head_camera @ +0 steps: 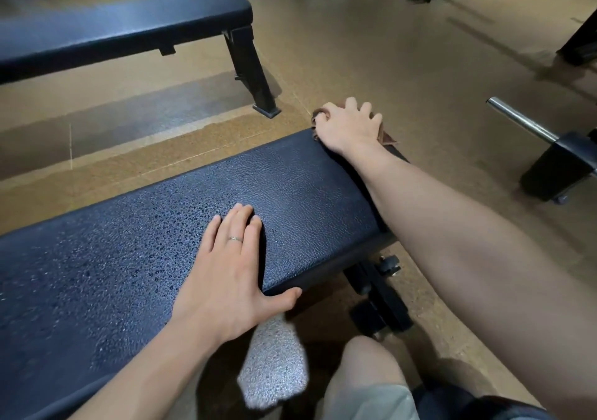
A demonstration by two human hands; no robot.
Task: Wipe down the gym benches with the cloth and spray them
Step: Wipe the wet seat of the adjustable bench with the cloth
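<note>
presently, item one: near bench [290,193], a long rectangular pad of black pebbled vinyl, beaded with fine droplets across its nearer-left stretch, smoother and drier toward the far end. item two: my left hand [226,267], laid flat on the pad with fingers straight, thumb hooked over the near edge, a thin ring on one finger. item three: my right hand [347,125], fingers curled over a crumpled brown cloth [386,137] at the pad's far corner. item four: second bench [122,25], the same black padding on angular metal legs, standing well apart on the speckled tan floor [387,64].
</note>
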